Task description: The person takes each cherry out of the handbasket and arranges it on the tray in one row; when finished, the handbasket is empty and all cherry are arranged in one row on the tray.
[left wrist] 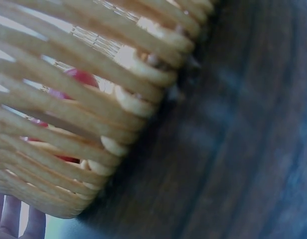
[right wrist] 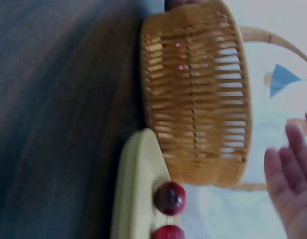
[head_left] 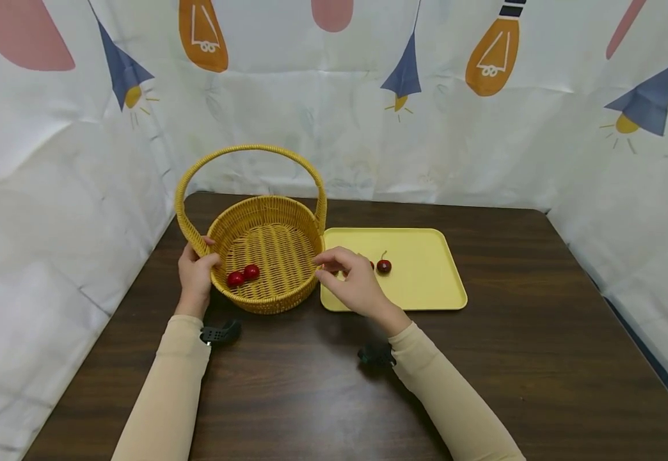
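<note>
A yellow wicker basket (head_left: 269, 303) with a tall arched handle stands on the left of the table. Two red cherries (head_left: 244, 275) lie inside it, near its left wall. My left hand (head_left: 196, 275) grips the basket's left rim at the foot of the handle, thumb on the near side. Over the basket's right rim hovers my right hand (head_left: 352, 282), fingers loosely bent and apart from the thumb; the right wrist view shows no cherry in the fingers (right wrist: 288, 172). On the yellow tray (head_left: 420, 282) is a dark cherry (head_left: 384, 266) with its stem up; others are partly hidden behind my right hand.
The tray sits right beside the basket on a dark wood table (head_left: 530, 339). A white curtain (head_left: 345, 141) printed with lamps and bulbs hangs behind the table and along its sides. Dark straps (head_left: 219, 333) are on both wrists.
</note>
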### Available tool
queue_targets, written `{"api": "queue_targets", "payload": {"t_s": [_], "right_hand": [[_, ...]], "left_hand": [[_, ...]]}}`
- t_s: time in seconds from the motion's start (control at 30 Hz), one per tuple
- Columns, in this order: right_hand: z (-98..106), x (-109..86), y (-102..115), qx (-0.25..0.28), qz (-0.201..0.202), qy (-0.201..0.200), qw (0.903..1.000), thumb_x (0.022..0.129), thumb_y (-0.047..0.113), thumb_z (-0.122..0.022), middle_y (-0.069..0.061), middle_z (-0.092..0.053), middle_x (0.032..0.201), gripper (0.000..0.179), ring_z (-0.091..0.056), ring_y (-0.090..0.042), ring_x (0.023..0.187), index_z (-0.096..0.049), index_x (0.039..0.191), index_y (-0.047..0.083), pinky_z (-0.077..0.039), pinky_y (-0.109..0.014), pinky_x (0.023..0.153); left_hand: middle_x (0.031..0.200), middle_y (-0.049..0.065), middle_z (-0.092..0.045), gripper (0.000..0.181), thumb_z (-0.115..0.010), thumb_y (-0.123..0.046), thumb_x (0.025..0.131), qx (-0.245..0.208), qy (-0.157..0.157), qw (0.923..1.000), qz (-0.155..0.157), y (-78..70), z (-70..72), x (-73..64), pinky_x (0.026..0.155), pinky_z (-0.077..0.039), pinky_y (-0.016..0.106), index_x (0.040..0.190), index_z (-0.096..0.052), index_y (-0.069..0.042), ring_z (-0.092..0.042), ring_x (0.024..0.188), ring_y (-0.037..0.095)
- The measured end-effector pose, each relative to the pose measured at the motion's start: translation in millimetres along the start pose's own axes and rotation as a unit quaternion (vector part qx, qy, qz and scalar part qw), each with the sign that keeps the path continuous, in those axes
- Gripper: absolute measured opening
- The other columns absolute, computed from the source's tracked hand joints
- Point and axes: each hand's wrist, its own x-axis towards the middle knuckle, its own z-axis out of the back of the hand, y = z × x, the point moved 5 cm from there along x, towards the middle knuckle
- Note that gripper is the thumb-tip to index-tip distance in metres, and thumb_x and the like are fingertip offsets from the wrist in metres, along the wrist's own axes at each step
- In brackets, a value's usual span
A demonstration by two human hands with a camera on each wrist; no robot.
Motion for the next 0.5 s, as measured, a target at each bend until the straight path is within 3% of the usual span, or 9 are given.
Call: {"api": "queue_targets", "payload": {"t_s": [0.1, 0.2, 0.3, 0.5], "right_hand": [[-12.2, 0.2, 5.6, 0.012, 0.035, 0.024, 0.9990, 0.090, 0.011, -0.068, -0.005, -0.065, 0.110, 0.021, -0.061, -0.026, 0.098, -0.069, 0.111, 0.010, -0.050, -0.038, 0.087], [-24.1, 4.5, 7.9, 0.012, 0.045, 0.041, 0.9981, 0.090, 0.013, -0.068, -0.004, -0.065, 0.112, 0.023, -0.061, -0.024, 0.101, -0.069, 0.113, 0.009, -0.050, -0.040, 0.089], [-38.0, 15.1, 8.5, -0.002, 0.027, 0.061, 0.9978, 0.092, 0.014, -0.066, -0.004, -0.065, 0.112, 0.022, -0.062, -0.018, 0.102, -0.068, 0.113, 0.007, -0.051, -0.039, 0.090], [-66.8, 41.4, 6.0, -0.039, -0.016, 0.100, 0.9941, 0.094, 0.018, -0.062, 0.003, -0.065, 0.110, 0.022, -0.060, -0.009, 0.098, -0.069, 0.113, 0.010, -0.051, -0.022, 0.083]], "left_hand": [[0.121, 0.004, -0.049, 0.038, -0.054, 0.009, 0.080, 0.000, -0.004, 1.0000, 0.002, 0.4, 0.1, 0.2, 0.082, -0.040, 0.028, 0.110, -0.056, -0.014, -0.044, 0.110, 0.021], [0.121, 0.004, -0.049, 0.039, -0.054, 0.009, 0.080, -0.001, -0.005, 1.0000, 0.006, 1.1, -0.7, -0.4, 0.081, -0.040, 0.027, 0.111, -0.056, -0.013, -0.044, 0.109, 0.021], [0.122, 0.005, -0.048, 0.039, -0.054, 0.009, 0.079, -0.003, -0.002, 1.0000, 0.007, 0.9, -0.2, -1.1, 0.081, -0.040, 0.027, 0.112, -0.056, -0.013, -0.044, 0.109, 0.022], [0.125, 0.006, -0.048, 0.039, -0.053, 0.008, 0.081, 0.007, 0.000, 0.9999, 0.008, 0.5, 0.3, -1.2, 0.082, -0.041, 0.027, 0.114, -0.055, -0.013, -0.045, 0.111, 0.021]]}}
